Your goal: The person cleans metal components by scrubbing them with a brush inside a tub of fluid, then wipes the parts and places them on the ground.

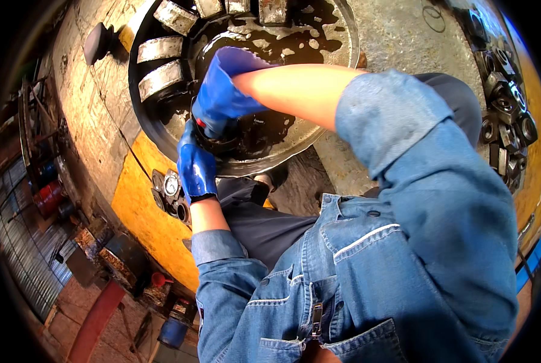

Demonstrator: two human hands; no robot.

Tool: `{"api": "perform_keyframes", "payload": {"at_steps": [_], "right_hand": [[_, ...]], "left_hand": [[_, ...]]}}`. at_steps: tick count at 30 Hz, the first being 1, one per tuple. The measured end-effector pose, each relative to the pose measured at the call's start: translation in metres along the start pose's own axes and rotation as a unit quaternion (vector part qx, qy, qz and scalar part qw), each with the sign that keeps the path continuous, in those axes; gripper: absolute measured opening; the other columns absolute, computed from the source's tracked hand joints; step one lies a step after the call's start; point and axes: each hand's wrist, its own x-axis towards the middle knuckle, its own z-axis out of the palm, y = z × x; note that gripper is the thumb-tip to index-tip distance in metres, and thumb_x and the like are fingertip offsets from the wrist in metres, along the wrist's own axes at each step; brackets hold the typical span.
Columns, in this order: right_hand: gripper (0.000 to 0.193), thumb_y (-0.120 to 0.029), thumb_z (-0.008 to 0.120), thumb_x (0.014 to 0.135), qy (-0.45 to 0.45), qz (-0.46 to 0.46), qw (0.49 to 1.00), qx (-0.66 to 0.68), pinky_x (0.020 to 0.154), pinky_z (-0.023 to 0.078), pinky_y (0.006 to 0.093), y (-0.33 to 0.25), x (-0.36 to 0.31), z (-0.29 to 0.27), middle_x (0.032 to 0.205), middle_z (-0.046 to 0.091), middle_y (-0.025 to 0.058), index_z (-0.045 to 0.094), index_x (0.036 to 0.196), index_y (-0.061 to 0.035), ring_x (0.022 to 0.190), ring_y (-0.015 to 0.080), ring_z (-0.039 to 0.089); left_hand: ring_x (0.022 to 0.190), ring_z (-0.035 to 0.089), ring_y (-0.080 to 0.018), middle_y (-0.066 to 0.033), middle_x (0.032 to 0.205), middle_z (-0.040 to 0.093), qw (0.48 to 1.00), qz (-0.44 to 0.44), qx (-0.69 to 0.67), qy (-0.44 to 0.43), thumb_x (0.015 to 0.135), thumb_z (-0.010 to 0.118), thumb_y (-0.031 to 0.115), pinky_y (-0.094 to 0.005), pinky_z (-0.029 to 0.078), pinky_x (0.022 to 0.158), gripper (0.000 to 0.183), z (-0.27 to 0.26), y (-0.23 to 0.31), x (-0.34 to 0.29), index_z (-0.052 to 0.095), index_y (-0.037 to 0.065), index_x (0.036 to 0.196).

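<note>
A round metal basin [282, 156] with dark, oily liquid [269, 130] in its bottom stands before me. At its near left side is a dark, round, ring-like part [222, 146], mostly covered by my gloves. My left hand [196, 164], in a wet blue glove, grips this part's left side at the basin rim. From above, my right hand [221, 100] reaches down into or onto the same part, in a loose-cuffed blue glove. Its fingers are hidden. A small red spot [200, 123] shows between the gloves. Several grey curved metal pieces [161, 78] line the basin's far left wall.
Small round metal parts [172, 183] lie on a yellow surface [152, 212] beside my left wrist. Several dark metal parts [505, 106] crowd the right side. A dark knob-shaped object [98, 43] stands left of the basin. Thin rings [433, 19] lie at far right.
</note>
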Motion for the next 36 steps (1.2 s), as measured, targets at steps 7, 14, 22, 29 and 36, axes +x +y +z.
{"api": "perform_keyframes", "payload": {"at_steps": [7,14,22,29,36], "right_hand": [[0.028,-0.031,0.062,0.094,-0.061,-0.16,0.982,-0.075,0.078,0.059,0.0462,-0.056,-0.048,-0.03,0.092,0.076,0.0158,0.074,0.093,-0.0049,0.087,0.0339,0.074],[0.026,-0.027,0.058,0.099,-0.097,-0.1,0.99,-0.024,0.077,0.059,0.0503,-0.039,-0.024,-0.007,0.092,0.074,0.0208,0.072,0.103,-0.0061,0.09,0.0406,0.072],[0.029,-0.024,0.068,0.093,-0.169,0.198,0.963,0.063,0.08,0.061,0.0451,-0.071,-0.011,-0.031,0.112,0.078,0.0117,0.079,0.116,-0.0096,0.102,0.0344,0.075],[0.026,-0.02,0.065,0.088,-0.062,0.258,0.912,0.314,0.074,0.056,0.0437,-0.05,-0.025,-0.005,0.093,0.075,0.0203,0.076,0.104,-0.0026,0.081,0.0384,0.07],[0.034,-0.016,0.065,0.102,0.194,0.216,0.94,0.177,0.091,0.06,0.0314,-0.06,-0.083,0.018,0.124,0.07,0.0158,0.063,0.135,-0.0068,0.103,0.0217,0.075]], "left_hand": [[0.113,0.07,-0.0232,-0.0204,0.125,0.073,0.999,-0.013,0.009,-0.032,0.101,0.054,-0.004,-0.0316,0.052,0.098,0.038,-0.007,0.055,0.0,0.062,-0.003,0.139],[0.111,0.07,-0.0242,-0.0181,0.125,0.074,0.984,-0.081,-0.157,-0.033,0.101,0.056,-0.005,-0.0341,0.054,0.097,0.038,-0.002,0.048,0.006,0.061,-0.004,0.139],[0.112,0.069,-0.0228,-0.0211,0.13,0.07,0.977,-0.104,-0.179,-0.055,0.105,0.047,-0.006,-0.0341,0.056,0.098,0.038,-0.004,0.05,0.006,0.057,-0.006,0.142],[0.113,0.069,-0.0218,-0.0209,0.13,0.07,0.966,-0.125,-0.225,-0.025,0.103,0.047,-0.01,-0.0348,0.056,0.1,0.042,0.003,0.029,0.008,0.056,-0.005,0.144],[0.118,0.071,-0.0262,-0.0226,0.131,0.071,0.998,-0.045,-0.005,-0.045,0.095,0.055,-0.013,-0.0355,0.054,0.1,0.052,-0.009,0.044,0.001,0.058,0.0,0.145]]}}
